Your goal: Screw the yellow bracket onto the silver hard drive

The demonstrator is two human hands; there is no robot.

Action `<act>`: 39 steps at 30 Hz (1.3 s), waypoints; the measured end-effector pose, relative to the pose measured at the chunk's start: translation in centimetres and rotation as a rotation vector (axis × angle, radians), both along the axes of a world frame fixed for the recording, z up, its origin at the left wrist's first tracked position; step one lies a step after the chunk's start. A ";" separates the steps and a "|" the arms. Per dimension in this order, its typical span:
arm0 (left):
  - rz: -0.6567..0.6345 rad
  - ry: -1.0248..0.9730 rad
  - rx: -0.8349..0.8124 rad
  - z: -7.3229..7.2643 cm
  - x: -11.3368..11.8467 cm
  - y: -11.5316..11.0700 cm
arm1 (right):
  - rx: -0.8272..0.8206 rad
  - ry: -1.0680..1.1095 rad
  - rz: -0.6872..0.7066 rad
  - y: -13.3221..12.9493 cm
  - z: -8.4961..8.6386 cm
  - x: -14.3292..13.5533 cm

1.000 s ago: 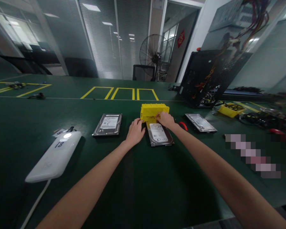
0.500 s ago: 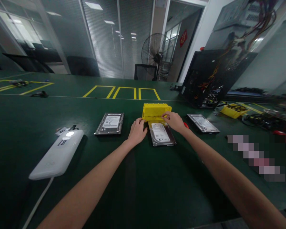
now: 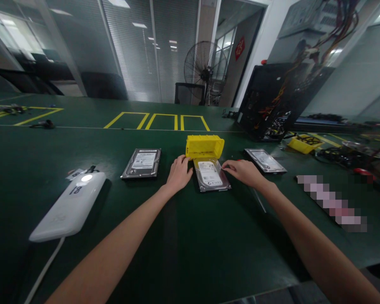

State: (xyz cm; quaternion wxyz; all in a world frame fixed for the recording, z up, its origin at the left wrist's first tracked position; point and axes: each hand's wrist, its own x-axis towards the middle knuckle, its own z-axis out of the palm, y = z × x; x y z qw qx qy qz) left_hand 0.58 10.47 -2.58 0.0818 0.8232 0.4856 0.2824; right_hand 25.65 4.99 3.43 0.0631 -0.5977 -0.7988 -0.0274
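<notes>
A yellow plastic bin [image 3: 204, 146] stands tipped on its side, its opening facing me, just behind a hard drive [image 3: 210, 174] with a white label. My left hand [image 3: 179, 173] rests left of the drive, its fingertips at the bin's lower left corner. At the drive's right edge is my right hand [image 3: 242, 172], thumb and forefinger pinched together; anything between them is too small to make out. A metal shaft [image 3: 259, 200] shows below my right wrist. Other hard drives lie to the left [image 3: 142, 163] and right [image 3: 265, 161].
A white device [image 3: 70, 207] with a cable lies at the left. An open black computer case [image 3: 272, 101] stands at the back right, near a second yellow bin [image 3: 305, 144] and loose cables. Yellow tape outlines mark the green table [image 3: 177, 232].
My right hand has moved from inside the bin's opening down and right to the drive's edge. The metal shaft has come into sight. The view has shifted slightly.
</notes>
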 end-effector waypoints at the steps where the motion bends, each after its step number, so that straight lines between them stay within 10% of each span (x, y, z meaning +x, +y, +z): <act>1: 0.000 0.002 0.000 0.0 0.0 0.0 | 0.008 -0.009 0.004 0.0 -0.1 0.0; 39: 0.000 0.036 0.026 -0.1 0.0 0.1 | 0.019 -0.102 0.043 -0.8 0.8 -0.3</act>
